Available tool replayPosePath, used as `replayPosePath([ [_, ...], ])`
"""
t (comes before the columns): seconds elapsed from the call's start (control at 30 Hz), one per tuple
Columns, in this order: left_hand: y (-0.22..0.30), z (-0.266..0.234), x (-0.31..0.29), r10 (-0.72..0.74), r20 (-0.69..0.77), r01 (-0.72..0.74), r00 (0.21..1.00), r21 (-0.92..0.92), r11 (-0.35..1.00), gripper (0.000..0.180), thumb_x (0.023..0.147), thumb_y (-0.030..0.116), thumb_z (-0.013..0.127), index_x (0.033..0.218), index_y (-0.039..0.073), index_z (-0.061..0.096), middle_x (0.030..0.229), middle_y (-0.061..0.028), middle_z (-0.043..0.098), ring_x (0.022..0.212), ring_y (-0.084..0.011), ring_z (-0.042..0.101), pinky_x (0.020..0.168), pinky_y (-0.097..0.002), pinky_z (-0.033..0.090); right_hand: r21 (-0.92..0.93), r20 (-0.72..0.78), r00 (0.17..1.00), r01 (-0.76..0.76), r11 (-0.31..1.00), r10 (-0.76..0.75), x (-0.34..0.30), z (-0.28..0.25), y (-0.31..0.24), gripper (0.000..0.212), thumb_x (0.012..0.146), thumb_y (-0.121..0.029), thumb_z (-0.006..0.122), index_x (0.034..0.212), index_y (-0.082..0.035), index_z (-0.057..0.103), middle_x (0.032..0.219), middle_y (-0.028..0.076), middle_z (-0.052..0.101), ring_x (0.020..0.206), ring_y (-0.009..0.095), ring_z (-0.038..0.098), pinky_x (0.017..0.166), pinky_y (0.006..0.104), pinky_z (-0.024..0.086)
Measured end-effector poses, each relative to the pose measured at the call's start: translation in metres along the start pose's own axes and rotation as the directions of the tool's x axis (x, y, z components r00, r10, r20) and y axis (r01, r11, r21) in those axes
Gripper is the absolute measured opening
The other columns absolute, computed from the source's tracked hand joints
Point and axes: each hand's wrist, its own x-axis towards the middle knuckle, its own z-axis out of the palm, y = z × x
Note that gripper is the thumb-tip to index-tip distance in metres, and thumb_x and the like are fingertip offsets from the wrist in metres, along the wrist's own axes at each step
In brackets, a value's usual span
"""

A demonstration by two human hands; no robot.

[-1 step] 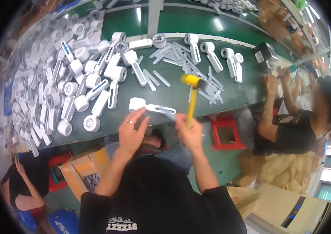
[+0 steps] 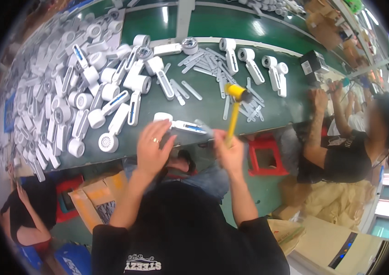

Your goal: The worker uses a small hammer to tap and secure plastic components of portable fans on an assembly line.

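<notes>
My right hand [image 2: 230,151] is closed round the yellow handle of a hammer [image 2: 234,120], whose yellow and black head is raised over the table. A thin grey strip [image 2: 206,128] sticks out from its fingertips, blurred. Before me lies a white handheld fan [image 2: 188,127], its round head to the left and a blue insert showing in its handle slot. My left hand [image 2: 154,146] is by the fan's head, fingers stretched and thumb apart. Its fingertips overlap the near side of the head; I cannot tell how firmly they touch.
Many white fans [image 2: 82,104] are heaped along the left of the green table [image 2: 167,149]. Loose grey strips [image 2: 210,64] lie scattered beyond the hammer, with several fans [image 2: 251,66] at the back right. A co-worker [image 2: 341,151] sits at right near a red stool [image 2: 267,158].
My right hand and the hammer have moved a little to the right. The grey strip has drawn away from the fan's handle. My left hand has shifted slightly.
</notes>
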Motion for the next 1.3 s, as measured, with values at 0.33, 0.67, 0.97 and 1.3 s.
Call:
replayPosePath([
  [0.33, -0.034, 0.012, 0.042, 0.3, 0.194, -0.302, 0.934, -0.018, 0.953, 0.062, 0.082, 0.018, 0.087, 0.137, 0.004, 0.063, 0.119, -0.0132, 0.071, 0.117, -0.0333, 0.065, 0.113, -0.0511, 0.047, -0.415, 0.263, 0.945, 0.291, 0.862, -0.193, 0.039, 0.017, -0.018, 0.028, 0.101, -0.031, 0.075, 0.116, -0.007, 0.08, 0.073, 0.009, 0.067, 0.062, 0.014, 0.058, 0.061, 0.0361, 0.049],
  [0.67, -0.047, 0.018, 0.051, 0.454, 0.211, -0.455, 0.866, -0.047, 0.889, 0.019, 0.085, 0.013, 0.083, 0.099, 0.007, 0.072, 0.102, -0.0062, 0.073, 0.109, -0.0291, 0.069, 0.097, -0.0451, 0.051, -0.594, 0.359, 0.931, 0.285, 0.752, -0.069, 0.051, 0.015, -0.038, 0.03, 0.099, -0.035, 0.073, 0.097, -0.005, 0.076, 0.078, 0.023, 0.067, 0.069, 0.04, 0.065, 0.067, 0.0468, 0.052],
  [0.97, -0.047, 0.023, 0.049, 0.436, 0.186, -0.444, 0.88, -0.001, 0.896, 0.021, 0.082, 0.012, 0.085, 0.1, 0.008, 0.075, 0.098, -0.0038, 0.073, 0.106, -0.0261, 0.069, 0.095, -0.0441, 0.052, -0.213, 0.316, 0.875, -0.312, 0.926, 0.367, 0.06, 0.016, -0.03, 0.035, 0.104, -0.024, 0.073, 0.131, -0.002, 0.073, 0.06, -0.002, 0.056, 0.044, 0.005, 0.045, 0.042, 0.0237, 0.033],
  [1.3, -0.038, 0.034, 0.063, 0.559, 0.366, -0.622, 0.744, 0.072, 0.78, 0.03, 0.088, 0.02, 0.08, 0.117, 0.028, 0.081, 0.106, 0.0009, 0.078, 0.103, -0.02, 0.074, 0.117, -0.0479, 0.049, -0.188, 0.31, 0.901, -0.254, 0.949, 0.302, 0.053, 0.012, -0.021, 0.034, 0.1, -0.029, 0.077, 0.123, -0.004, 0.077, 0.061, -0.005, 0.055, 0.046, 0.005, 0.044, 0.044, 0.0256, 0.033],
])
